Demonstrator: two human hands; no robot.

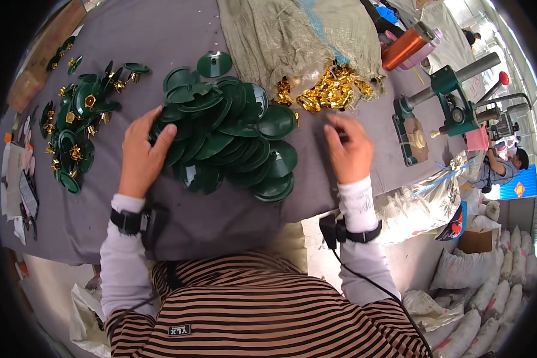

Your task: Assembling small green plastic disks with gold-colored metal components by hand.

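Observation:
A heap of dark green plastic discs (221,128) lies in the middle of the cloth-covered table, the discs overlapping one another. At the heap's left edge rests my left hand (142,149), thumb and fingers apart, touching the outer discs without gripping one. My right hand (351,149) hovers to the right of the heap, fingers loosely bent and thumb apart, with nothing visible in it. Just beyond that hand, shiny gold pieces (334,89) spill from the mouth of a woven sack (280,36). One gold piece shows at the heap's right edge.
Green discs fitted with gold pieces (71,119) lie at the left. A green hand press (450,101) with a red-knobbed lever stands at the right. Behind it are an orange bottle (407,46) and a pink one. Another person (504,170) and stacked white sacks (489,298) are farther right.

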